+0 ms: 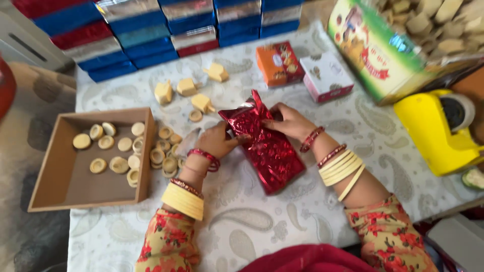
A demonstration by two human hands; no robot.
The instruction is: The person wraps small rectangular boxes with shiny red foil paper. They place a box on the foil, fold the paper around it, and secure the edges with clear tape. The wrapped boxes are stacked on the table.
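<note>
Both hands pinch the red foil packet (265, 143) (long axis slanting away-left to near-right), left hand (218, 141) at its side, right hand (288, 122) nearer the top.

glossy red foil wrap (267, 146), matt cardboard tray (65, 176)

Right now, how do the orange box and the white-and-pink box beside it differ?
The orange box is orange all over with pictures on its top; the white-and-pink box is mostly white with pink sides. The orange box lies left of and slightly farther from the person than the white-and-pink box. Both are small, shut, lie flat on the patterned cloth, and neither hand touches them.
</note>
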